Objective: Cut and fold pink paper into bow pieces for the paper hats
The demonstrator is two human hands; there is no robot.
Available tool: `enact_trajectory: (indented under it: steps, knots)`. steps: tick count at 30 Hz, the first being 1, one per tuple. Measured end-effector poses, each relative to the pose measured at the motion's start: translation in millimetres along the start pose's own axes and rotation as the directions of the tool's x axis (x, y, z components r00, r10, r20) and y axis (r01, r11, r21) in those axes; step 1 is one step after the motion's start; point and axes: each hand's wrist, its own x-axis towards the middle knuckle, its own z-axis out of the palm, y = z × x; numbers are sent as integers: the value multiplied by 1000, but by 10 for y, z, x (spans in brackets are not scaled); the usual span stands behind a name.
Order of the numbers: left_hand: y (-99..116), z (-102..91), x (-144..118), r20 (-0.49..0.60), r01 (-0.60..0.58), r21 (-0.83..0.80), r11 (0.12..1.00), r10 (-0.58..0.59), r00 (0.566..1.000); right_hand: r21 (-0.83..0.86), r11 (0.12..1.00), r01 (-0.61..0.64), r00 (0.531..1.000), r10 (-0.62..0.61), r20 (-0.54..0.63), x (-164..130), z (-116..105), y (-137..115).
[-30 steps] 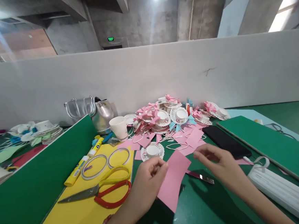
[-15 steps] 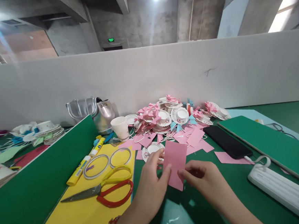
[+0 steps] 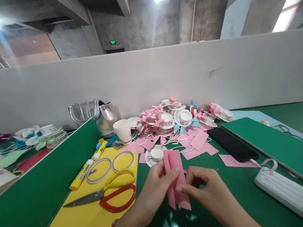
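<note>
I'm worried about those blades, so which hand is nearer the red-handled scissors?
Left. The left hand pinches the pink paper just right of the scissors; the right hand is farther right.

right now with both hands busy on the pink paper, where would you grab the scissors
Take the scissors by the red and yellow handle loops, coming from the right. They lie flat on the yellow sheet with the loops nearest the left hand and the blades pointing away to the left.
</note>
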Motion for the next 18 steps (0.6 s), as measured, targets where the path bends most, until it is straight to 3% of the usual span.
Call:
enact_trajectory:
  steps: [3, 5, 8, 10, 13, 16, 18]
  knots:
    - [47, -89, 36, -43, 26, -72, 997, -29, 999, 94, 994, -54, 998, 55, -8, 41, -96, 20]
    - [83, -165, 65, -81, 51, -37, 998, -53, 995, 114, 990, -83, 995, 88, -36, 72, -167, 51]
    - [140, -257, 107, -32, 39, 53, 998, -37, 999, 171, 981, -89, 989, 108, -100, 110, -247, 113]
    - [169, -287, 122, -20, 24, 82, 996, -23, 1000, 165, 985, -45, 992, 63, -109, 124, -285, 143]
    - [199, -291, 125, -61, 10, 117, 993, -2, 998, 21, 996, 92, 996, -92, -21, 121, -337, 152]
    - [213, -283, 120, 25, -21, 103, 994, 18, 1000, -98, 966, 239, 967, -227, 114, 89, -395, 138]
    - [210, -285, 120, 90, -39, 85, 996, 31, 995, -140, 950, 280, 952, -255, 171, 53, -436, 142]
